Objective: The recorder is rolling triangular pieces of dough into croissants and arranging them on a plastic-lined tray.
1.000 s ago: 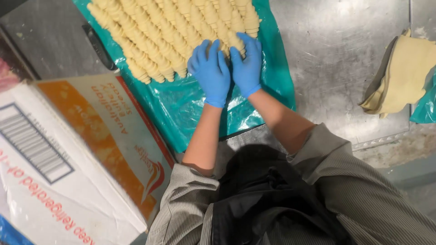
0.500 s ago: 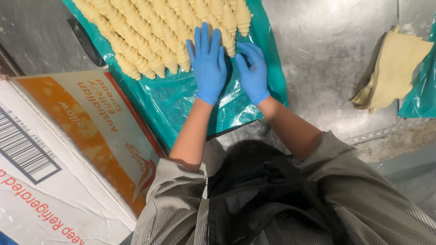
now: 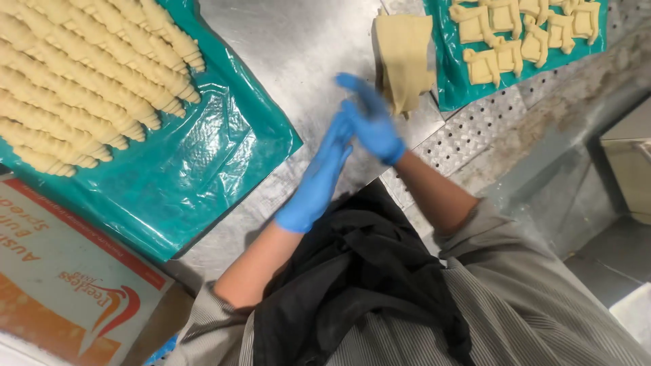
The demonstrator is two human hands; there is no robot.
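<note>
My left hand and my right hand, both in blue gloves, hover together over the bare steel table. Their fingers are straight and overlap, and neither holds anything. The right hand is blurred. To the left, rows of rolled raw croissants lie on a teal plastic sheet. Just beyond the right hand sits a stack of flat dough pieces.
A second teal sheet at the upper right carries several cut dough shapes. A printed cardboard box lies at the lower left. Perforated metal and a lower ledge run along the right.
Both hands left the croissant rows and moved right, off the teal sheet, coming together over the steel. The view swung right, showing the second sheet of dough shapes.
</note>
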